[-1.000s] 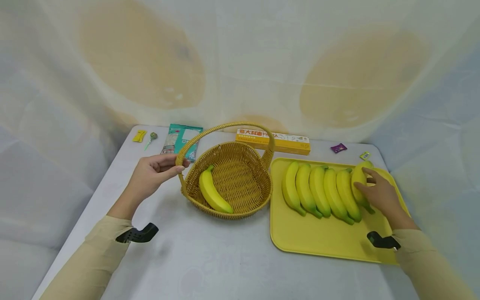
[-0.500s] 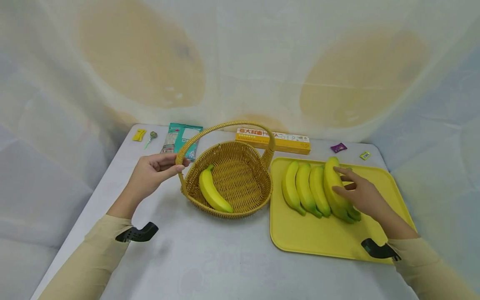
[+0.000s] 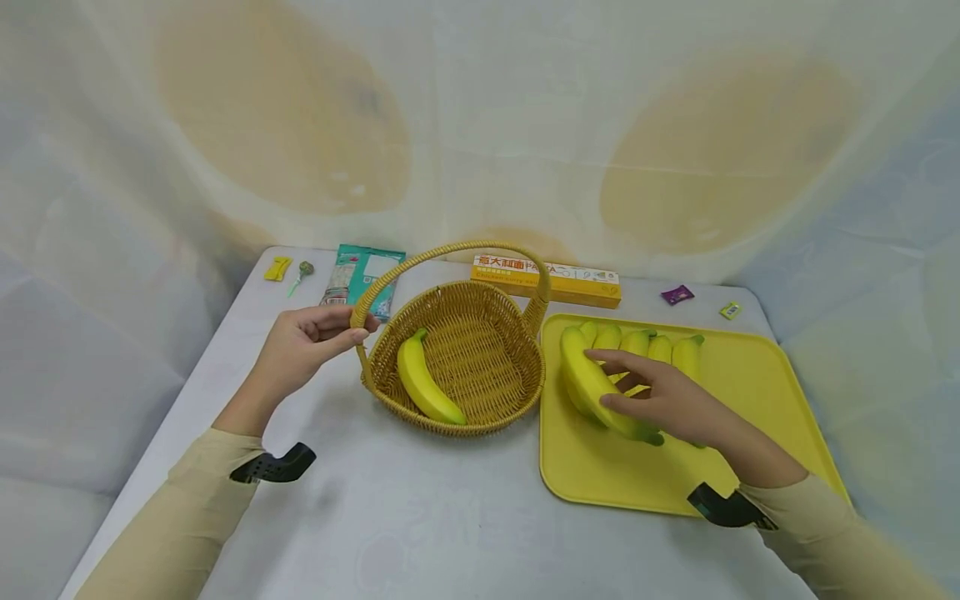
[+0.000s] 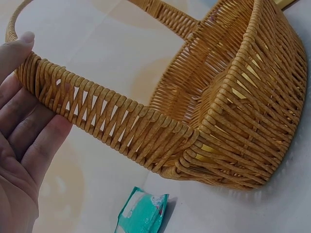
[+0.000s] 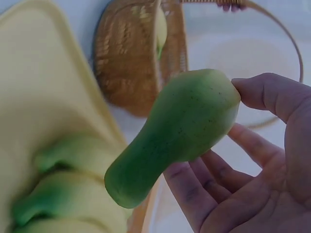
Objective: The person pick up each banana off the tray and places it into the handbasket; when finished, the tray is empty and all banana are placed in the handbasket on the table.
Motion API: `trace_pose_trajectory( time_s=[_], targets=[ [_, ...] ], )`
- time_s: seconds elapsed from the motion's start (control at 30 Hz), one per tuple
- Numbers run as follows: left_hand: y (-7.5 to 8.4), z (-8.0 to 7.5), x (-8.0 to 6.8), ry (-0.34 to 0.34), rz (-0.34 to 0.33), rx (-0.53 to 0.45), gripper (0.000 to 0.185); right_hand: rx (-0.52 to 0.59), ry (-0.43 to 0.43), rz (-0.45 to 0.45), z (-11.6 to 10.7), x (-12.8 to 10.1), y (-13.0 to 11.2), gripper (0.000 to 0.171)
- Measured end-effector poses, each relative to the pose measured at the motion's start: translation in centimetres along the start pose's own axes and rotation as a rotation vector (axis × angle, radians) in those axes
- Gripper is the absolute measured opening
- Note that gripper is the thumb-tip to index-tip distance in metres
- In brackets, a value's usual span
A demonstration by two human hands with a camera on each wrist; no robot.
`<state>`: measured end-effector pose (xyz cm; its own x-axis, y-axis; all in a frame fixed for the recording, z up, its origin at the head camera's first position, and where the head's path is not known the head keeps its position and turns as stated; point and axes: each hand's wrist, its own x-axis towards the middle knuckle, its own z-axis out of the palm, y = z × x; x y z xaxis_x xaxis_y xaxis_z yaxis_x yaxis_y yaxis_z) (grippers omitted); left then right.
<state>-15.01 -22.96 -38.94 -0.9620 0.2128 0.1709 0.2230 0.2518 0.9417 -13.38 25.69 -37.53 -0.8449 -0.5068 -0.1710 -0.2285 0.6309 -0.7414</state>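
Note:
My right hand [image 3: 660, 400] pinches a yellow banana [image 3: 590, 379] between thumb and fingers, over the left part of the yellow tray [image 3: 600, 483]. In the right wrist view the green stem end of this banana [image 5: 175, 126] points at the camera, apart from the tray's bananas. Several more bananas [image 3: 686, 354] lie side by side on the tray, partly hidden behind the hand. My left hand [image 3: 307, 350] pinches the left side of the handle of a woven basket [image 3: 487, 358]; the left wrist view shows thumb and fingers on the handle [image 4: 116, 111]. One banana [image 3: 423, 383] lies inside the basket.
Behind the basket stand a teal packet [image 3: 367, 279] and an orange-and-white pasta box [image 3: 547, 281]. A yellow candy [image 3: 277, 268] and a lollipop [image 3: 304, 271] lie at the back left, a purple candy [image 3: 677, 295] and a small green-yellow candy [image 3: 730, 310] at the back right.
My right hand has lifted the rightmost banana off the tray's row and carried it left, over the other bananas toward the basket. The left hand and basket have stayed in place.

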Motion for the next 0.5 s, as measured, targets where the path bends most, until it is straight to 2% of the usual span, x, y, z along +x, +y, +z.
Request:
trace_pose_trajectory(
  time_s=[0.23, 0.37, 0.5],
  targets=[
    [0.1, 0.0, 0.0, -0.002, -0.001, 0.014, 0.033, -0.014, -0.09, -0.075, 1.3, 3.1, -2.9, 0.059],
    [0.2, 0.0, 0.0, 0.004, -0.007, 0.023, 0.034, -0.044, -0.144, -0.118, 1.9, 5.8, -4.6, 0.06],
    [0.2, 0.1, -0.1, 0.01, -0.01, 0.017, 0.033, -0.07, -0.201, -0.116, 2.5, 8.8, -6.0, 0.06]
  ],
)
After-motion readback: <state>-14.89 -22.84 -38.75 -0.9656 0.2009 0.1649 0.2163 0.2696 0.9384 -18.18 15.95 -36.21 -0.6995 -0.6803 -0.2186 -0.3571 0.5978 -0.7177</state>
